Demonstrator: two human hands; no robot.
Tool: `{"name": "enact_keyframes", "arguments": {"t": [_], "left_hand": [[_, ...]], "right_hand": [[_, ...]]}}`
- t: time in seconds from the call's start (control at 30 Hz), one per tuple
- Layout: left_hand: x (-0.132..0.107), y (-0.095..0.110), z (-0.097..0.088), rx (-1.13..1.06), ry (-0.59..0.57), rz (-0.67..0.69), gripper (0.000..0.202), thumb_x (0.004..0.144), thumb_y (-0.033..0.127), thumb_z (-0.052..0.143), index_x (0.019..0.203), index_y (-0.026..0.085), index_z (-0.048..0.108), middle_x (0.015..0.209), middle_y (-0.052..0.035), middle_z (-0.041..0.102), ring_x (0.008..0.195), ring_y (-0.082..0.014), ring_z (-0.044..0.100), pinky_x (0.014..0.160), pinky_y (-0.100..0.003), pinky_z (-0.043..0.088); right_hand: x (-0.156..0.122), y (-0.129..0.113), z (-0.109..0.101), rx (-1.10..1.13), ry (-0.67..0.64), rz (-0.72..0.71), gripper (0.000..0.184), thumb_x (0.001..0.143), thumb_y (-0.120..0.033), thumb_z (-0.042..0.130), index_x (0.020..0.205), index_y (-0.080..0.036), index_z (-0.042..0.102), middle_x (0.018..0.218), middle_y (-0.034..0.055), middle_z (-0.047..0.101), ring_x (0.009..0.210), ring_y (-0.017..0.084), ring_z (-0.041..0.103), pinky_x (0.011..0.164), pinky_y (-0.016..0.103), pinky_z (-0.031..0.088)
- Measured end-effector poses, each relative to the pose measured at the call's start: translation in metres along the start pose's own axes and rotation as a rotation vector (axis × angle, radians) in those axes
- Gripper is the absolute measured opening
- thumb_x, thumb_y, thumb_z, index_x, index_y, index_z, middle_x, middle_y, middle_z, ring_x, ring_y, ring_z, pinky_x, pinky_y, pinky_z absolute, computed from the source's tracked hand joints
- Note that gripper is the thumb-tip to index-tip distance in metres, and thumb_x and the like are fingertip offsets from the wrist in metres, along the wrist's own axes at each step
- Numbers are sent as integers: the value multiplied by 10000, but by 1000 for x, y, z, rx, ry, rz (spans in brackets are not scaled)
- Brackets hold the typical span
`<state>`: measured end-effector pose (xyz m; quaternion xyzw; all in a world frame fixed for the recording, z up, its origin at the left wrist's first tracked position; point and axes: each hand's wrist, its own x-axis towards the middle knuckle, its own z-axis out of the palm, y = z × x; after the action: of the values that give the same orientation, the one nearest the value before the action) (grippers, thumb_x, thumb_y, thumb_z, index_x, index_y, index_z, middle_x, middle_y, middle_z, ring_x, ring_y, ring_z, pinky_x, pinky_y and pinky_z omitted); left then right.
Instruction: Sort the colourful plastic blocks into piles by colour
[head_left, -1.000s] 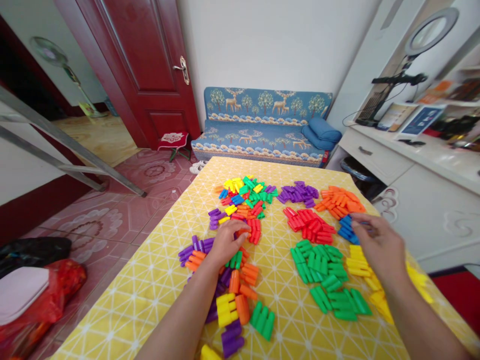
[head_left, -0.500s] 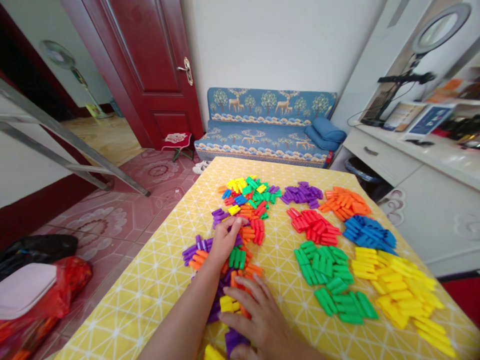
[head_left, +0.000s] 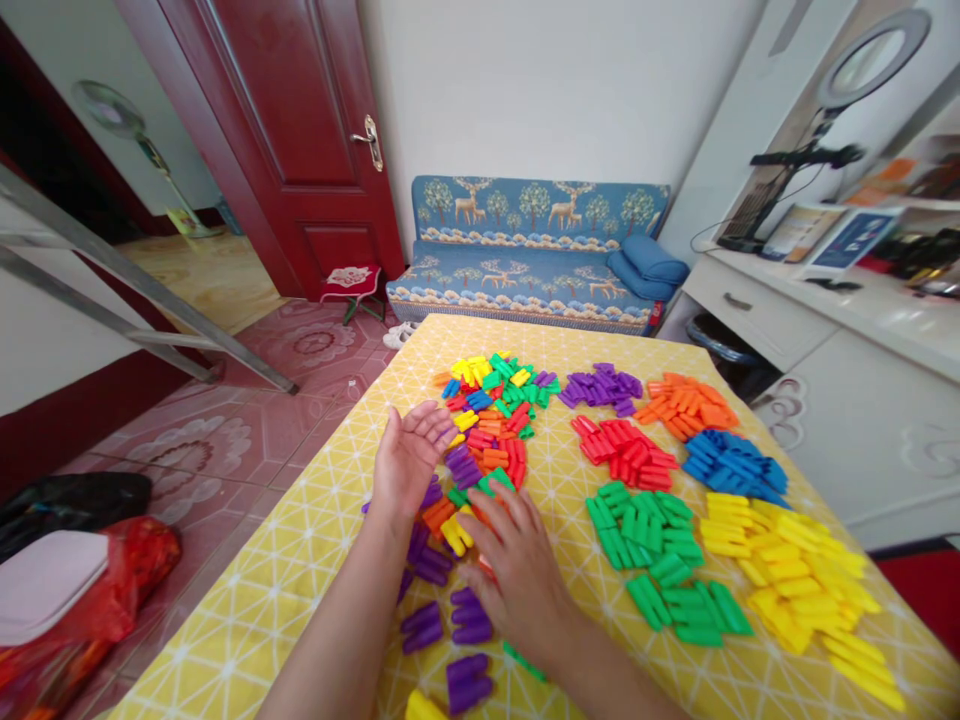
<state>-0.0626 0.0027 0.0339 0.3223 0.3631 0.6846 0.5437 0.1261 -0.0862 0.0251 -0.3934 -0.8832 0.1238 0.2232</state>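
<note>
A yellow patterned table point(head_left: 315, 560) carries many coloured plastic blocks. My left hand point(head_left: 409, 460) stands on its edge with fingers stretched out, palm turned right, against the left side of a mixed heap of blocks point(head_left: 487, 420). My right hand point(head_left: 517, 565) lies flat with fingers spread on the near blocks of that heap, touching orange and yellow pieces. Loose purple blocks point(head_left: 450, 625) lie near my wrists. To the right lie sorted heaps: purple point(head_left: 600, 387), orange point(head_left: 686, 405), red point(head_left: 622, 450), blue point(head_left: 731, 465), green point(head_left: 660, 560), yellow point(head_left: 802, 575).
A blue patterned sofa point(head_left: 525, 255) stands beyond the table's far edge. A red door point(head_left: 292, 140) is open at the left, with metal ladder rails point(head_left: 135, 290) on the floor. White cabinets point(head_left: 840, 380) flank the right. Bags point(head_left: 75, 580) lie on the floor at left.
My right hand came from the blue heap across to the mixed blocks near me and pushed them forward. My left hand lifted off the heap and turned onto its edge, fingers straight.
</note>
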Motion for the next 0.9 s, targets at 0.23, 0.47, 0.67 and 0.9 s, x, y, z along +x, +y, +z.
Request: {"name": "enact_keyframes", "arguments": {"t": [0.23, 0.47, 0.67, 0.9], "left_hand": [[6, 12, -22, 331, 25, 82, 513, 788, 598, 552, 978, 141, 685, 953, -112, 723, 902, -230, 664, 861, -373, 507], [7, 6, -62, 1396, 77, 153, 423, 813, 545, 517, 918, 196, 733, 972, -119, 727, 962, -296, 642, 884, -394, 462], [13, -11, -68, 1372, 55, 241, 486, 868, 522, 454, 1153, 183, 656, 1175, -130, 664, 1106, -278, 595, 976, -415, 430], [12, -27, -50, 1287, -176, 254, 569, 890, 498, 461, 1382, 213, 454, 1406, -127, 480, 1306, -265, 438, 1109, -462, 307]], "right_hand": [[-50, -30, 59, 8, -52, -653, 229, 955, -383, 426, 1113, -333, 584, 1277, -66, 587, 1315, 180, 373, 1145, 476, 239], [3, -5, 37, -153, -71, -172, 278, 890, -319, 567, 1165, -285, 588, 1421, 52, 457, 1377, 316, 271, 1087, 643, 180], [23, 9, 16, -124, 106, 159, 486, 803, -394, 660, 1265, -299, 544, 1442, 101, 403, 1347, 345, 307, 1086, 637, 186], [11, 63, 16, 11, 336, 450, 582, 912, -479, 426, 1413, -186, 374, 1465, 175, 335, 1352, 337, 311, 1056, 584, 296]]}}
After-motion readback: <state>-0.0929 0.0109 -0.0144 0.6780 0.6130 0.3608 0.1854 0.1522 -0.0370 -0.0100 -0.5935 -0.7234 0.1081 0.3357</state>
